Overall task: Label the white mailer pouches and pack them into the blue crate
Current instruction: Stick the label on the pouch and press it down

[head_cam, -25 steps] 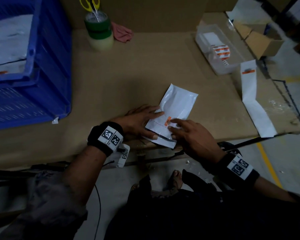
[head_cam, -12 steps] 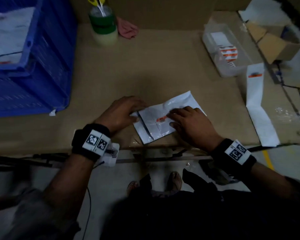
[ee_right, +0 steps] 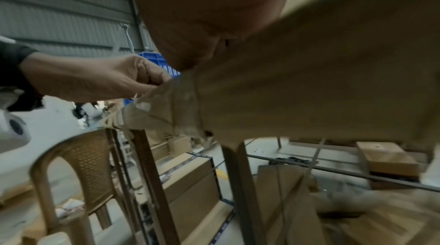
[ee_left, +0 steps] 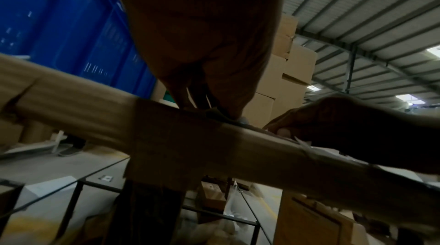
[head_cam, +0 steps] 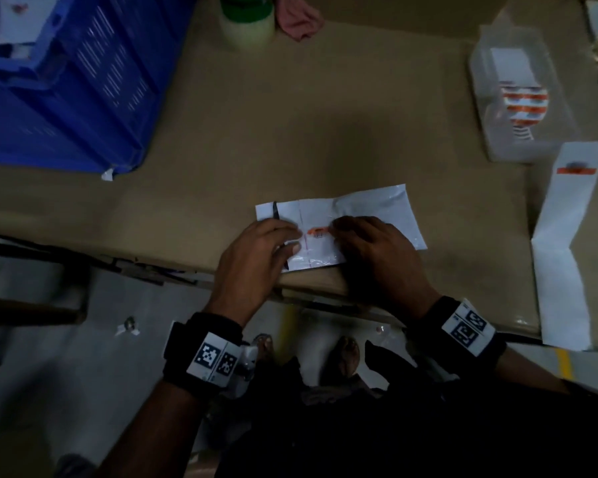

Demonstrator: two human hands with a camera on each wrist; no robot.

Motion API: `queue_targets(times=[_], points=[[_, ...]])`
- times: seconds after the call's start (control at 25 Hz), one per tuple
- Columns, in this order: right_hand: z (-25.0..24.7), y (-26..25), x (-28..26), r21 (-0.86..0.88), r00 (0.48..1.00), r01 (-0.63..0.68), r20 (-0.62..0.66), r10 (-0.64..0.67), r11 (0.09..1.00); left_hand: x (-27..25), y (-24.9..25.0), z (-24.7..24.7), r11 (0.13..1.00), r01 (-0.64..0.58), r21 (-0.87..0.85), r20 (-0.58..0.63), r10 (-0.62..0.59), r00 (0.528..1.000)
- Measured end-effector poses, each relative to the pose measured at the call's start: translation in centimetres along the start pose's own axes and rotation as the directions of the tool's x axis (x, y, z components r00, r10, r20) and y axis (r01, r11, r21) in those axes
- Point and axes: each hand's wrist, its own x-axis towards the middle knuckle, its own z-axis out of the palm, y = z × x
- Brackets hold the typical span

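So the white mailer pouch point(head_cam: 346, 229) is lying flat at the near edge of the counter point(head_cam: 290, 115), long side running left to right, with a small orange label point(head_cam: 316, 231) stuck around its middle. My left hand point(head_cam: 256, 257) is on the left part of the pouch with the fingers curled in toward the label and the thumb lying on the plastic, looks like I'm pinching at the pouch there, though honestly it's dark and a bit blurry so the exact grip is hard to make out. My right hand point(head_cam: 377, 257) rests on the pouch just right of the label, fingers bent down onto it with the tips right at the label's edge. Off to the right there's another long white pouch point(head_cam: 563, 250) with its own orange label, hanging partly over the counter edge. Behind that is a clear plastic tub point(head_cam: 511, 91) with a stack of orange striped labels inside. The blue crate point(head_cam: 66, 81) sits at the far left of the counter, well apart from my hands, with something white inside it. A green-and-white tape roll point(head_cam: 247, 19) and a pink cloth point(head_cam: 299, 19) are at the back.
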Motion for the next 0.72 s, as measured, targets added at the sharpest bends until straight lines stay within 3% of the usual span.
queue_targets(times=[0.12,0.32,0.6,0.72], points=[[0.5,0.1,-0.2,0.007,0.998,-0.002,-0.055,0.003,1.000,-0.8,1.3,0.7,0.991,0.023,0.134,-0.063,-0.015,0.998],[0.3,0.5,-0.2,-0.066,0.997,0.067,-0.025,-0.068,0.996,-1.0,2.3,1.8,0.873,-0.091,0.478,0.099,0.050,0.994],[0.8,0.8,-0.3,0.027,0.999,0.035,-0.041,-0.034,0.999,-2.6,2.6,1.7,0.897,0.069,0.436,0.001,-0.077,0.997],[0.4,0.4,-0.2,0.043,0.999,0.020,-0.044,-0.018,0.999,-1.7,3.6,1.6,0.871,0.023,0.491,0.057,-0.059,0.997]])
